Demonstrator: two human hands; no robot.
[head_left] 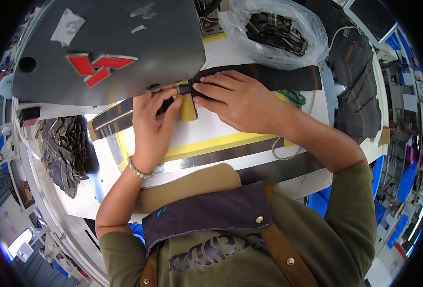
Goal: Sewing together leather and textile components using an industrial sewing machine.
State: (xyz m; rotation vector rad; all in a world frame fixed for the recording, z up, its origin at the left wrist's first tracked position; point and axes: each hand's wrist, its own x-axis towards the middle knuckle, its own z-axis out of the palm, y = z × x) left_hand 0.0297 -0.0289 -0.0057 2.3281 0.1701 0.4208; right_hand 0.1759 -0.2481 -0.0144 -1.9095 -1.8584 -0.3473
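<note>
Here's the right hand (242, 101), fingers slightly spread, tips down on the left end of the dark fabric strip (293, 77), which reaches out beyond it toward the right edge of the white worktop (319, 107). The left hand (151, 117) sits beside the yellow plate (188, 110), its grip impossible to tell.

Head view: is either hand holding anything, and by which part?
Right hand: fingers lie across the dark cloth strip, no visible grip. Left hand: fingers curl by the machine head; whether they pinch cloth can't be told.
</note>
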